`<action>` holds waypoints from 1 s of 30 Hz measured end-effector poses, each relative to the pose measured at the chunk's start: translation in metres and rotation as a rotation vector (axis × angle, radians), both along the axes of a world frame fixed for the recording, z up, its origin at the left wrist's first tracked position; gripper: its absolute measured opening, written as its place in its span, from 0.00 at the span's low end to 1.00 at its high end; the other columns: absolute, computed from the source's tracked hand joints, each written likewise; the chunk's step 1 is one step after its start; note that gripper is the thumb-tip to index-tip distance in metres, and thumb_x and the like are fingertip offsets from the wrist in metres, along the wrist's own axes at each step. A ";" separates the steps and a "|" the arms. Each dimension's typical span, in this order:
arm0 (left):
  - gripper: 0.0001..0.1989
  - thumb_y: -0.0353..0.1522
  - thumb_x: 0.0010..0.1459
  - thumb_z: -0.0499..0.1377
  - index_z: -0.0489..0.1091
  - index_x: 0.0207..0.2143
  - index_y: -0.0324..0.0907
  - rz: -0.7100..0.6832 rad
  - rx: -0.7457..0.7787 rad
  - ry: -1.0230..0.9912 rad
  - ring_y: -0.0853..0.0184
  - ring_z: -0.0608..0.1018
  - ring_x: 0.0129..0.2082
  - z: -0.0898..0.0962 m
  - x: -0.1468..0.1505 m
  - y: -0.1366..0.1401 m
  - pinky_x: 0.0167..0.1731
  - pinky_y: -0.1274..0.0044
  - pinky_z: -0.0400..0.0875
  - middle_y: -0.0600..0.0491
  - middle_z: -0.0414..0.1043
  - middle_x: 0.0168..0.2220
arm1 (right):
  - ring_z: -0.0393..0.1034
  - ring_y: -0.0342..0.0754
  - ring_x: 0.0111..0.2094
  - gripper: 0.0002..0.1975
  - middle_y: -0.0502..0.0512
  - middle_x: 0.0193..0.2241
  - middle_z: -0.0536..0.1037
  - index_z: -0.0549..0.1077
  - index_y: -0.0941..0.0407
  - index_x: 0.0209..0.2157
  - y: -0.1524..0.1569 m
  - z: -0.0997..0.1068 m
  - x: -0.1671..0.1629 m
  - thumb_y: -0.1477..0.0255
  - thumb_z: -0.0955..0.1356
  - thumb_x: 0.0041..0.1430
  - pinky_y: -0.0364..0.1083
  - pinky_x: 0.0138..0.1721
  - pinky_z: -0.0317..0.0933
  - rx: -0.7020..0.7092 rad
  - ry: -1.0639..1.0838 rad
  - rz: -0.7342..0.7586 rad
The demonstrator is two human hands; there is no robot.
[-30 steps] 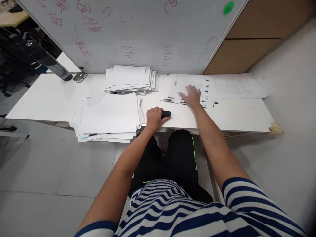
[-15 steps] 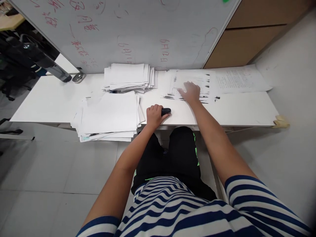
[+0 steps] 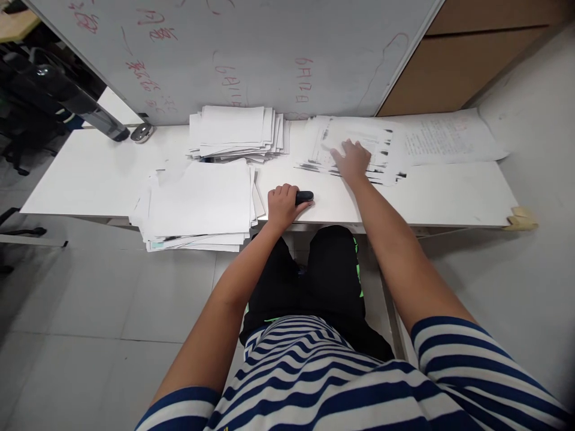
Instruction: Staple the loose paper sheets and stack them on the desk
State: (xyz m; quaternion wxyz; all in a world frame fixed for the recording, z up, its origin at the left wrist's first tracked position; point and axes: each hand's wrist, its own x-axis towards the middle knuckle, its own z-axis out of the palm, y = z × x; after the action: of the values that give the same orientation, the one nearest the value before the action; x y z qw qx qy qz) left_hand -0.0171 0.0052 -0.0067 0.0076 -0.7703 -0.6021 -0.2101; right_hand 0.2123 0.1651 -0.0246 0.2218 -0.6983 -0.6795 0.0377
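Observation:
My left hand (image 3: 283, 205) is closed around a black stapler (image 3: 304, 197), its rounded end sticking out past the thumb and the rest hidden in the palm. It rests by the front edge of the white table (image 3: 458, 194). Farther off to the right, my right hand (image 3: 356, 160) lies with fingers spread on top of some loose printed sheets (image 3: 380, 143). Those sheets overlap unevenly and carry black marks along their edges. Beside my left hand is a stack of papers (image 3: 200, 200), overhanging the front edge.
A second paper stack (image 3: 233, 129) stands against the whiteboard (image 3: 265, 48). More printed paper (image 3: 442, 140) lies at the back right. A computer mouse (image 3: 142, 133) and a dark bottle (image 3: 105, 123) are at the back left. Brown tape (image 3: 521, 218) covers the table's right corner.
The view has shifted a little. Under my right hand the printed sheets have slid slightly to the right and overlap differently. My left hand keeps its grip on the stapler.

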 end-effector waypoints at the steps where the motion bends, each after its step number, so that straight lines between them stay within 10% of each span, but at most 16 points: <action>1: 0.27 0.56 0.59 0.55 0.70 0.44 0.43 0.000 0.001 -0.001 0.53 0.71 0.44 -0.001 0.000 0.000 0.43 0.65 0.58 0.41 0.72 0.43 | 0.59 0.67 0.64 0.35 0.68 0.60 0.71 0.70 0.57 0.59 0.001 0.000 -0.002 0.48 0.52 0.68 0.67 0.60 0.54 0.005 -0.011 0.003; 12: 0.29 0.57 0.59 0.54 0.70 0.45 0.42 -0.002 0.023 0.017 0.53 0.71 0.44 -0.005 -0.001 0.001 0.42 0.66 0.58 0.41 0.72 0.43 | 0.75 0.68 0.47 0.36 0.75 0.37 0.79 0.69 0.68 0.57 0.020 0.009 -0.012 0.52 0.51 0.70 0.67 0.49 0.66 -0.073 -0.045 -0.041; 17: 0.28 0.57 0.59 0.55 0.71 0.45 0.42 0.003 0.016 0.003 0.52 0.71 0.45 -0.005 0.000 0.001 0.43 0.65 0.59 0.41 0.71 0.43 | 0.74 0.68 0.50 0.36 0.71 0.42 0.79 0.59 0.62 0.66 0.006 0.010 0.003 0.51 0.51 0.69 0.68 0.52 0.63 0.000 0.162 -0.091; 23: 0.24 0.52 0.60 0.58 0.71 0.47 0.43 0.020 0.035 -0.062 0.51 0.73 0.48 0.001 -0.002 -0.001 0.50 0.62 0.59 0.41 0.73 0.45 | 0.73 0.63 0.53 0.37 0.70 0.57 0.72 0.43 0.54 0.72 -0.072 0.051 0.003 0.50 0.47 0.69 0.65 0.52 0.65 0.157 0.348 -0.087; 30: 0.31 0.53 0.58 0.59 0.68 0.55 0.42 0.013 0.160 -0.259 0.48 0.65 0.63 0.020 0.000 -0.009 0.62 0.56 0.49 0.37 0.68 0.60 | 0.77 0.59 0.49 0.44 0.64 0.49 0.79 0.59 0.54 0.67 -0.188 0.092 0.024 0.42 0.64 0.58 0.59 0.49 0.72 0.225 0.966 -0.026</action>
State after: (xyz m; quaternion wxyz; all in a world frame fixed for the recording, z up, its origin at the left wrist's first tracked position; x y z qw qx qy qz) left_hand -0.0170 -0.0036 0.0130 -0.0072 -0.7297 -0.5844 -0.3549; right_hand 0.2358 -0.0228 0.0675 0.5856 -0.5813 -0.4903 0.2806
